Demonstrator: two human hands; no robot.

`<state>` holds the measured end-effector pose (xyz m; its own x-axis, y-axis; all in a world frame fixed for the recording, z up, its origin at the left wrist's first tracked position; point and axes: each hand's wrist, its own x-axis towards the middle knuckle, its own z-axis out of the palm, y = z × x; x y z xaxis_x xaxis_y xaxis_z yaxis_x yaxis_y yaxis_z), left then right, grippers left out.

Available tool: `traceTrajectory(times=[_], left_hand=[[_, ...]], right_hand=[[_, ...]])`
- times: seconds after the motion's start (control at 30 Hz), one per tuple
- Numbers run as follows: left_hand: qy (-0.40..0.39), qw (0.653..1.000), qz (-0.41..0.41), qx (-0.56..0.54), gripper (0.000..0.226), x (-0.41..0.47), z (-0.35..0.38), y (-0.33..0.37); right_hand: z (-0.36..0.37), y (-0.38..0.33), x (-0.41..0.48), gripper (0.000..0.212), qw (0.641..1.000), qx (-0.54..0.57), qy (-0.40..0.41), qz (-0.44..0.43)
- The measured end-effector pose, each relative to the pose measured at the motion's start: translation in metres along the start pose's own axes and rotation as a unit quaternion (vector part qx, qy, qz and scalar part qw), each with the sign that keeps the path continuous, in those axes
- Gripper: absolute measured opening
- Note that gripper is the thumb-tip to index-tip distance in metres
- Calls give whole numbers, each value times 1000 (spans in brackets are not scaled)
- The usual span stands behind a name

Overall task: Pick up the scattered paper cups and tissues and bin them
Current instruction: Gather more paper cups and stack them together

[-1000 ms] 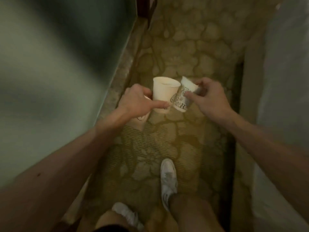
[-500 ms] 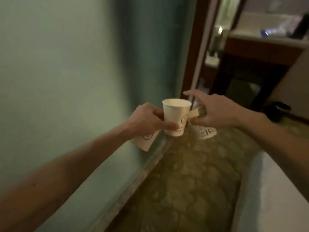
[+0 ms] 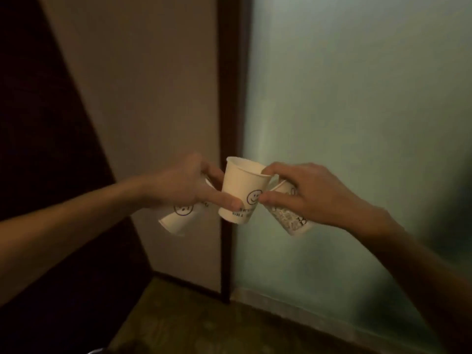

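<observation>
Door frame [image 3: 228, 98], frosted panel [image 3: 357, 98] ahead. Left hand [image 3: 178, 185] grips smiley cups [image 3: 240, 190]; right hand [image 3: 314, 195], patterned cup [image 3: 288, 218].

The middle cup [image 3: 237, 185] is cream with a dark smiley face and dark lettering; the left cup [image 3: 176, 221] is cream with a dark smiley too. The right cup [image 3: 286, 220] bears dense dark print. The wall [image 3: 357, 111] is pale green, the door frame [image 3: 229, 85] dark brown.

Dark wooden post [image 3: 227, 98] standing upright between beige wall [image 3: 153, 85] and greenish frosted panel [image 3: 357, 98]; dark surface [image 3: 38, 123] filling left side; patterned floor [image 3: 229, 333] lying below.
</observation>
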<state>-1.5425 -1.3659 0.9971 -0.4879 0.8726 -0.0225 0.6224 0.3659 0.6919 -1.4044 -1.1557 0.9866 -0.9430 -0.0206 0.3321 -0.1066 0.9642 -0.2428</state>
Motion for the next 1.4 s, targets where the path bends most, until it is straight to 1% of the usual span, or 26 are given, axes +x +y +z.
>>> traceTrajectory(times=[0.07, 0.13, 0.27, 0.37, 0.43, 0.5, 0.57, 0.6, 0.7, 0.73, 0.77, 0.8, 0.83, 0.9, 0.97, 1.07, 1.17, 1.23, 1.4], left_hand=[[38, 998, -45, -32, 34, -60, -18, -33], [101, 986, -99, -83, 33, -119, -26, -66], [224, 940, -181, -182, 38, -217, -13, -131], [298, 896, -232, -233, 34, -276, 11, -175], [345, 863, -261, -260, 32, -308, 29, -201], [392, 824, -288, -291, 32, -334, 49, -228], [436, 778, -316, -324, 34, -354, 73, -255], [462, 748, -335, -340, 36, -360, 85, -269], [550, 637, -391, -374, 46, -372, 122, -309], [567, 609, -405, -378, 48, -374, 133, -323], [576, 592, -417, -380, 48, -374, 143, -337], [580, 582, -426, -380, 46, -375, 153, -350], [576, 580, -432, -381, 44, -375, 163, -362], [560, 587, -435, -392, 39, -371, 181, -383], [548, 584, -437, -410, 34, -367, 198, -400], [532, 558, -472, -427, 39, -362, 223, -433], [532, 529, -500, -432, 45, -357, 253, -475], [530, 523, -505, -437, 43, -353, 275, -513], [534, 528, -500, -431, 44, -350, 331, -642]], right_hand=[[32, -44, 30, 45, 997, 48, -20, -64], [64, -87, 54, 29, 987, 101, -46, -118], [134, -165, 84, 16, 954, 188, -136, -188], [191, -216, 99, 20, 929, 230, -210, -202], [230, -243, 103, 31, 916, 245, -237, -212], [268, -265, 104, 40, 909, 238, -257, -227], [306, -280, 103, 44, 901, 233, -287, -228], [325, -286, 102, 43, 897, 230, -305, -222], [382, -303, 93, 39, 889, 205, -356, -204], [401, -309, 89, 39, 884, 205, -373, -196], [420, -315, 85, 38, 878, 208, -389, -186], [438, -319, 83, 37, 872, 216, -404, -175], [453, -323, 80, 35, 864, 226, -419, -162], [483, -328, 80, 31, 849, 242, -450, -132], [511, -328, 80, 30, 834, 240, -484, -111], [558, -320, 78, 32, 813, 232, -527, -89], [612, -308, 72, 44, 794, 229, -559, -72], [658, -300, 66, 47, 793, 217, -565, -61], [793, -288, 50, 43, 816, 215, -537, -12]])
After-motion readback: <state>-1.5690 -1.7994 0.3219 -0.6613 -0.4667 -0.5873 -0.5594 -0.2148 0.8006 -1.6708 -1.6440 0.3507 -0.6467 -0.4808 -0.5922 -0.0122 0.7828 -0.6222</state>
